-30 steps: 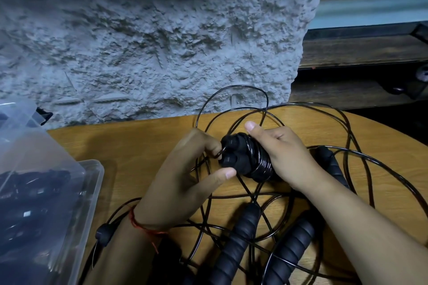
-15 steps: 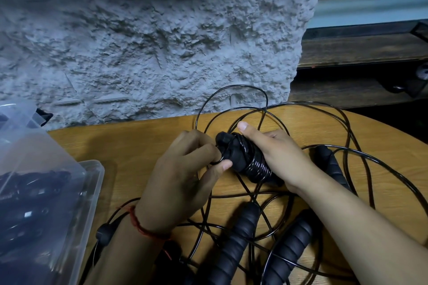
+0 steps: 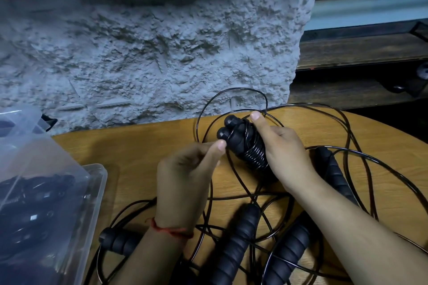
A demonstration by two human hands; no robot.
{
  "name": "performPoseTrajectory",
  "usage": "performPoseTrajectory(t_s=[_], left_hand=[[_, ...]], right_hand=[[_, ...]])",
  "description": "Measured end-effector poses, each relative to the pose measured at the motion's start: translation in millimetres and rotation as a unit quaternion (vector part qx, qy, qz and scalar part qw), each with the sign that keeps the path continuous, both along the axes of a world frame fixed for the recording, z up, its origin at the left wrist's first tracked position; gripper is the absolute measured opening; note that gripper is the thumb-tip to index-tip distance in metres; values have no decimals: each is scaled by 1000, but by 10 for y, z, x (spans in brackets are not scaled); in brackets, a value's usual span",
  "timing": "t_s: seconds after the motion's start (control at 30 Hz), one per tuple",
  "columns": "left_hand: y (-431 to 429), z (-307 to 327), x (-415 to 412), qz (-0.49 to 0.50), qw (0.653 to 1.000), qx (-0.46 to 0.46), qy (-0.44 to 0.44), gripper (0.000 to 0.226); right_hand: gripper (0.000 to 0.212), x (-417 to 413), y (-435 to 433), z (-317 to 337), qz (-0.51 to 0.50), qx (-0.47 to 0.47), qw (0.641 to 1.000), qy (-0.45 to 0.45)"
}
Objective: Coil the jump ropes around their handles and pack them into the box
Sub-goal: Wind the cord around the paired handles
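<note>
My right hand (image 3: 281, 155) grips a pair of black jump-rope handles (image 3: 240, 143) held together, with black cord wound several turns around them. Just left of the handles' knobbed ends, my left hand (image 3: 185, 176) pinches the loose black cord (image 3: 203, 113) between thumb and fingers. More black foam handles lie on the table: one in the middle front (image 3: 236, 245), one to its right (image 3: 289, 252), one far right (image 3: 333, 173) and one under my left wrist (image 3: 118, 239). The clear plastic box (image 3: 97, 194) at the left holds dark coiled ropes.
Loose black cord loops sprawl tangled over the round wooden table (image 3: 129, 152). A rough white wall (image 3: 150, 53) stands right behind the table. The box's clear lid (image 3: 20, 132) leans up at far left. Dark wooden ledges (image 3: 361, 53) lie beyond the table at right.
The bundle has tilted up and away, its knobbed ends now pointing toward the wall. My left hand has drawn back from the handle ends, pulling the cord down and left.
</note>
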State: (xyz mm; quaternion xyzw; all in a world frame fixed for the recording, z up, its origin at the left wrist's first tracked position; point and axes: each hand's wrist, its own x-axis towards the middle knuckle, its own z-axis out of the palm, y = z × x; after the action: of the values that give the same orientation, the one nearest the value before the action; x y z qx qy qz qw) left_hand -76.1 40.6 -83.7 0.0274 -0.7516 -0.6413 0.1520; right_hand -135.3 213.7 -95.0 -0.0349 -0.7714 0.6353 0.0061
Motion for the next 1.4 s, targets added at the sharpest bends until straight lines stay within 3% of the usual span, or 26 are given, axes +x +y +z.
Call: performPoseTrajectory(t_s=[0.17, 0.4, 0.47, 0.6, 0.7, 0.77, 0.87, 1.0, 1.1, 1.4], left_hand=[[32, -29, -127, -6, 980, 177, -88, 40], [-30, -9, -210, 9, 976, 193, -104, 19], [-69, 39, -196, 14, 984, 153, -87, 16], [-205, 140, -83, 39, 999, -24, 9, 16], [-385, 253, 19, 83, 975, -193, 78, 20], [-513, 355, 69, 93, 956, -258, 106, 22], [-659, 557, 177, 88, 956, -248, 133, 27], [-742, 817, 427, 114, 967, -168, 151, 17], [-813, 979, 597, 80, 980, -118, 139, 20], [-1095, 1302, 968, 34, 959, -246, 140, 5]], right_hand=[[58, 46, -2, 10, 92, -15, 996, -4], [28, 102, -41, 22, 164, -16, 986, 0], [25, 120, -79, 63, 178, -1, 984, 11], [29, 177, -243, 217, 181, -10, 982, 51], [26, 240, -376, 365, 187, -13, 980, 61], [28, 291, -442, 488, 200, -20, 978, 60], [34, 363, -504, 699, 230, -33, 971, 55], [27, 506, -602, 996, 261, 12, 961, 87], [33, 653, -669, 1171, 263, 37, 958, 105], [28, 1155, -807, 1460, 247, 59, 958, 130]])
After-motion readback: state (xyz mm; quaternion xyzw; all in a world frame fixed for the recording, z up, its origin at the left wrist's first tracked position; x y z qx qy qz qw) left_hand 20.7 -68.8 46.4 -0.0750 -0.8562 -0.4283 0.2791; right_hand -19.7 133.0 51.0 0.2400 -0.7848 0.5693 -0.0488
